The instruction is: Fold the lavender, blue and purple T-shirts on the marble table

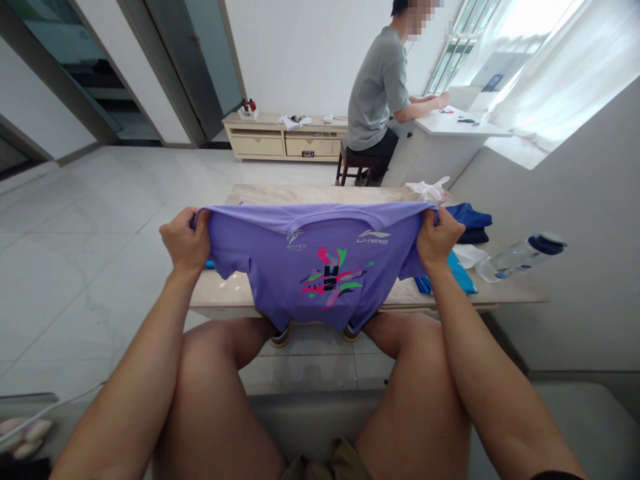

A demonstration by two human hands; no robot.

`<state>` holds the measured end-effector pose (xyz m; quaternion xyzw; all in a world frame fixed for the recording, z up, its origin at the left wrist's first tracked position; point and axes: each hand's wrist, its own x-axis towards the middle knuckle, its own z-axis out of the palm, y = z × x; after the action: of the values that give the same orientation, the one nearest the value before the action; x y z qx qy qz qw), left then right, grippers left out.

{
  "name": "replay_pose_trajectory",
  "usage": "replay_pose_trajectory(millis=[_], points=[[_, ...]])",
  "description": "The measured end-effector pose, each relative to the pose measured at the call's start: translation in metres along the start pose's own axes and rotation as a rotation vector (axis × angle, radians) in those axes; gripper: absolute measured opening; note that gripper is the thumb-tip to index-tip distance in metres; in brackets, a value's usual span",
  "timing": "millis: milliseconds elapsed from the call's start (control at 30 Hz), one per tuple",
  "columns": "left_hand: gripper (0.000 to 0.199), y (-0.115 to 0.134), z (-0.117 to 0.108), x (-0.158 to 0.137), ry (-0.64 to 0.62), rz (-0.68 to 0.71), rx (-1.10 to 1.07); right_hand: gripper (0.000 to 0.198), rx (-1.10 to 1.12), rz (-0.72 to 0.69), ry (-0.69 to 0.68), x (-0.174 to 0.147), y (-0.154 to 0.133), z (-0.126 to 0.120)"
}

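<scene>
A purple T-shirt (270,267) is stretched wide between my two hands, its printed front facing me and its neckline along the top. My left hand (186,241) is closed on the shirt's upper left part. At the upper right part, my right hand (440,237) grips the fabric in the same way. The lower hem hangs down in front of the table edge, between my knees. Close beyond my right hand sit folded dark blue clothes (470,220), and a bright blue folded garment (464,275) lies below it.
A low marble-topped table (310,194) stands before me, with a clear water bottle (520,259) and a white plastic bag (427,191) at its right. A person in grey (375,87) sits at a white desk (460,123). A low cabinet (260,143) lines the far wall.
</scene>
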<state>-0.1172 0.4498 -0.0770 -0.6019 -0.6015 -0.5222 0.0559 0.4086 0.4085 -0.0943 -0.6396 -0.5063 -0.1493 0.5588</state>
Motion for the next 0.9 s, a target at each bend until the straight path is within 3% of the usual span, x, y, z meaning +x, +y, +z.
replay_pose_trajectory(millis=[167, 367, 500, 600, 767, 900], points=[[0.041, 0.001, 0.0, -0.002, -0.058, -0.03, 0.085, 0.055, -0.003, -0.026, -0.048, -0.004, 0.003, 0.002], [0.037, 0.003, 0.01, 0.01, -0.162, -0.026, 0.175, 0.053, -0.048, -0.17, -0.275, 0.002, 0.018, 0.017], [0.039, -0.013, 0.055, 0.036, -0.218, -0.016, 0.277, 0.05, -0.165, -0.163, -0.383, 0.021, 0.041, 0.059], [0.044, -0.032, 0.108, 0.039, -0.422, -0.106, 0.445, 0.052, -0.37, -0.025, -0.617, 0.019, 0.056, 0.103], [0.058, -0.072, 0.178, -0.001, -0.849, -0.186, 0.672, 0.057, -0.639, 0.142, -0.984, -0.022, 0.084, 0.154], [0.063, -0.1, 0.192, -0.026, -0.955, -0.099, 0.766, 0.054, -0.682, 0.123, -1.091, -0.047, 0.111, 0.161]])
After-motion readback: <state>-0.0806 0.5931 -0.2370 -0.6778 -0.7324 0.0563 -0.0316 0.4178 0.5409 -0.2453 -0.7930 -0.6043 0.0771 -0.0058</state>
